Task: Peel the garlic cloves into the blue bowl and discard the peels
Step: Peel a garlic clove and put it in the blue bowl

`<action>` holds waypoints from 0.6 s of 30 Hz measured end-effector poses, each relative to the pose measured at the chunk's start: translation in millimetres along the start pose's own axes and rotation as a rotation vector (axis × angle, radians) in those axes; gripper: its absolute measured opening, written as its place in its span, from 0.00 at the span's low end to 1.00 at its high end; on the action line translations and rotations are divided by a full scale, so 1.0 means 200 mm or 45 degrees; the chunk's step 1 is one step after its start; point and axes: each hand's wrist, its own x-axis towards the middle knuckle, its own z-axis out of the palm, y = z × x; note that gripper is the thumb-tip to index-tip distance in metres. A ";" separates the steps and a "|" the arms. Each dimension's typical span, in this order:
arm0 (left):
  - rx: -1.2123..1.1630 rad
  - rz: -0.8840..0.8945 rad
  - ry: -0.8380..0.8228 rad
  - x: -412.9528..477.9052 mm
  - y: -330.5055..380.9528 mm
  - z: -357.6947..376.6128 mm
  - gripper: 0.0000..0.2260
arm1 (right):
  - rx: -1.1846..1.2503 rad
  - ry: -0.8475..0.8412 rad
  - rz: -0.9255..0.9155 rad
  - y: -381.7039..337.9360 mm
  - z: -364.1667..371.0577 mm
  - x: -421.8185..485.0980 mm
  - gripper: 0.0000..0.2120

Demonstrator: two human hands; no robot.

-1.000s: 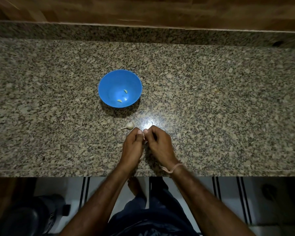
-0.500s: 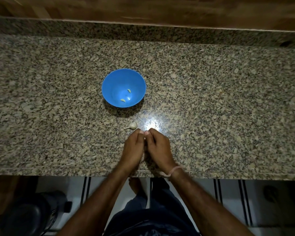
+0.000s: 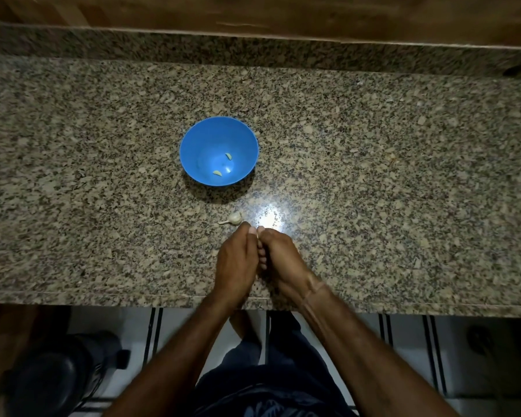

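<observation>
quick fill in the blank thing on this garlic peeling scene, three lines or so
1. The blue bowl holds ___ peeled cloves.
2. The unpeeled garlic lies ___ the bowl, on the counter.
3. The left hand and right hand pinch a pale piece between their ___.

Missing words: two; outside; fingertips

The left hand point(image 3: 236, 260) and right hand point(image 3: 280, 261) pinch 1 clove point(image 3: 257, 233); just beyond them lies 1 garlic head point(image 3: 234, 218); farther, 1 blue bowl point(image 3: 197, 142) holds 2 peeled cloves point(image 3: 217, 173).
</observation>
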 end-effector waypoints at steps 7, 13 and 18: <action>-1.175 -0.890 -0.446 0.09 0.06 -0.02 0.16 | -0.933 0.338 -0.791 0.08 -0.05 0.00 0.15; 0.115 0.106 0.039 0.00 -0.02 0.03 0.13 | 0.114 -0.045 0.112 0.00 -0.03 -0.02 0.17; -1.031 -0.814 -0.420 0.05 0.01 0.02 0.18 | -0.688 0.238 -0.568 0.09 -0.08 -0.04 0.17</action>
